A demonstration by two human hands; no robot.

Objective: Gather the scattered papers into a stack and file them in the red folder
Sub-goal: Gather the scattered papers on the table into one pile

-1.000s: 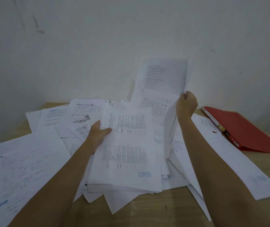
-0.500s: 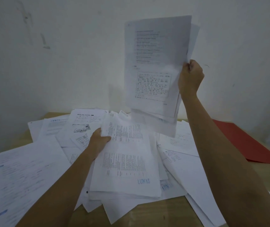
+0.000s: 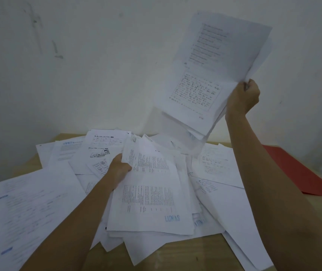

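Note:
My right hand [image 3: 243, 96] grips the right edge of a bundle of printed sheets [image 3: 210, 75] and holds it high above the table, tilted to the right. My left hand [image 3: 119, 169] holds the left edge of a thick stack of papers [image 3: 150, 196] lying at the table's middle, thumb on top. Loose printed sheets [image 3: 29, 210] lie scattered around the stack on all sides. The red folder [image 3: 300, 173] lies closed at the right, partly hidden behind my right forearm.
A wooden table [image 3: 175, 255] carries everything and stands against a white wall [image 3: 97, 65]. Bare wood shows at the front edge and at the back left corner. More sheets [image 3: 216, 165] lie between the stack and the folder.
My right hand has lifted its bundle of sheets from the pile up into the air and then to the right. My left hand has stayed on the stack.

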